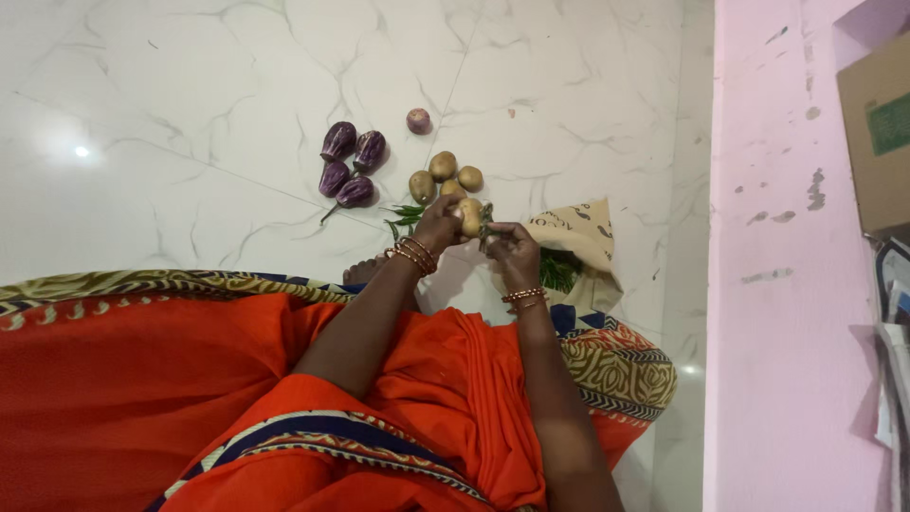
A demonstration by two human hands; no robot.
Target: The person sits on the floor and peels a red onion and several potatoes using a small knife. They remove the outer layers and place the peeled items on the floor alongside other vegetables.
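Left hand (pixel 438 226) grips a potato (pixel 470 216); right hand (pixel 512 252) pinches a small peeler (pixel 486 226) against it. Judged: peeling underway; next stroke needs the potato turned.

1. A beige paper bag (pixel 580 237) with dark print lies on the white floor, open, just beside the right hand (pixel 512 251).
2. A brown cardboard box (pixel 874 133) with a green label (pixel 891 123) sits in the pink wall's niche, upper right.
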